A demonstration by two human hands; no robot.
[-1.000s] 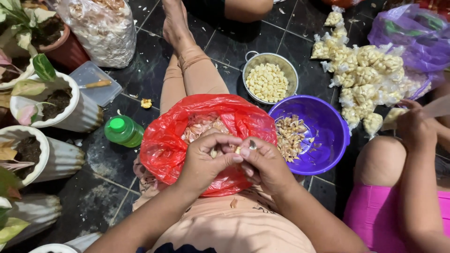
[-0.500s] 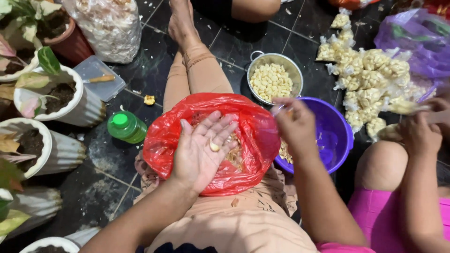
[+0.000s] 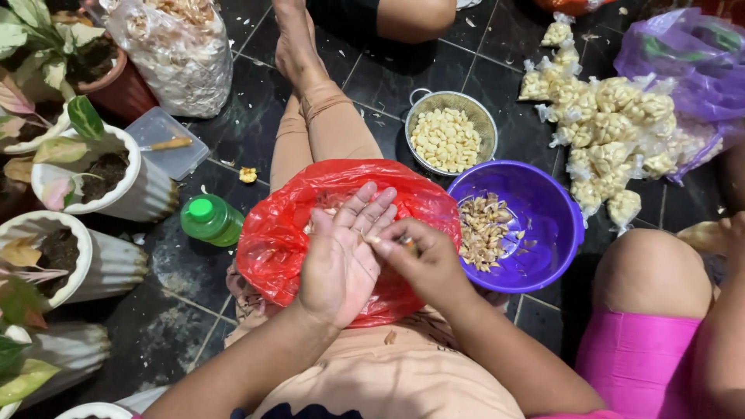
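A red plastic bag [image 3: 279, 233] holding garlic lies open on my lap. My left hand [image 3: 341, 260] rests over it, palm up, fingers spread. My right hand [image 3: 427, 260] meets it from the right, its fingertips pinched on a small garlic clove at the edge of the left palm. Just right of my hands stands a purple bowl [image 3: 555, 225] with unpeeled cloves and skins in it. Beyond it is a metal colander [image 3: 486, 124] of peeled pale cloves.
A green-capped bottle [image 3: 209, 219] lies left of the bag. White plant pots [image 3: 147, 186] line the left side, with a clear bag of skins [image 3: 178, 54] behind. Small packed garlic bags [image 3: 613, 132] and a purple bag [image 3: 683, 54] lie at right. Another person's knee [image 3: 652, 271] is close by.
My right hand went out to the purple bowl and has come back to my left palm. My left hand stayed open over the red bag.
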